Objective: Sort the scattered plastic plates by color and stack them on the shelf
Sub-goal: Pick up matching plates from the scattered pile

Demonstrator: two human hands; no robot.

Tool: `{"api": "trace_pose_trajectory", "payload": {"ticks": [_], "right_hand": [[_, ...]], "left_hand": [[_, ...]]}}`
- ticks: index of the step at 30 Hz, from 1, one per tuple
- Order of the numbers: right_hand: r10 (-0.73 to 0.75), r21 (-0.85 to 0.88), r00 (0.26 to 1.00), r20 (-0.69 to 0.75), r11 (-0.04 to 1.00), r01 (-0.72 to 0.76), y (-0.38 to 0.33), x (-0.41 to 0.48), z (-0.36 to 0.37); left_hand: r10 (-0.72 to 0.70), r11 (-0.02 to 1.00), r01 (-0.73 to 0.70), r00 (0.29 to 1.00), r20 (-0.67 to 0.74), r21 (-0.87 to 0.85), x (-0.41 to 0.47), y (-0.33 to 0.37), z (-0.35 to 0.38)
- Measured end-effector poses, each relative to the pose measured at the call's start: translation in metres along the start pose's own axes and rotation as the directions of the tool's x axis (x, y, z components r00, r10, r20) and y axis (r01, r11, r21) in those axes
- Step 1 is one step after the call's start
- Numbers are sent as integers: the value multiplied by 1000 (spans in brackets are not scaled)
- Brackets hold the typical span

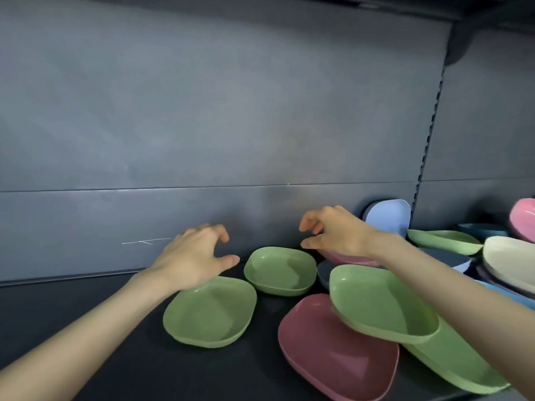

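Left hand (pixel 193 257) fingers spread, empty, left of the small green plate (pixel 280 270), right hand (pixel 333 231) likewise empty above-right of it, dark shelf (pixel 86 299) beneath.

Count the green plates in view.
5. One under the left hand at; one at back centre; one tilted on the dark pink plate; one beneath it, front right; one far right. More may be hidden.
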State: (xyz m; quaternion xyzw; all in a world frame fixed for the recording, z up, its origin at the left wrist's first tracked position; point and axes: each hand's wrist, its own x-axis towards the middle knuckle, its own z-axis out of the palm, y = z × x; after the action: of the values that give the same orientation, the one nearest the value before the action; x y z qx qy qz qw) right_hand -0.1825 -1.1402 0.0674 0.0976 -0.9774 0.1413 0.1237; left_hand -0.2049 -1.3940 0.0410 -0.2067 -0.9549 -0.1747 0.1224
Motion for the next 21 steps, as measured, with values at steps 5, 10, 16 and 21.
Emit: {"api": "trace_pose_trajectory", "payload": {"ticks": [5,10,16,21], "right_hand": [[60,7,993,-101,998,-60,41,-31,-22],[56,28,995,-77,998,-54,80,-69,-28],[12,121,998,-55,993,-6,129,-113,-23],[0,258,1000,17,966,-4,148,-131,-12]], "left_hand": [[79,989,-87,994,-71,-123,7,50,7],[118,986,-128,988,-97,-109,-5,109,32],[-35,991,25,997,-70,-135,-34,155,69],[-237,937,230,971,7,-264,-50,175,81]]}}
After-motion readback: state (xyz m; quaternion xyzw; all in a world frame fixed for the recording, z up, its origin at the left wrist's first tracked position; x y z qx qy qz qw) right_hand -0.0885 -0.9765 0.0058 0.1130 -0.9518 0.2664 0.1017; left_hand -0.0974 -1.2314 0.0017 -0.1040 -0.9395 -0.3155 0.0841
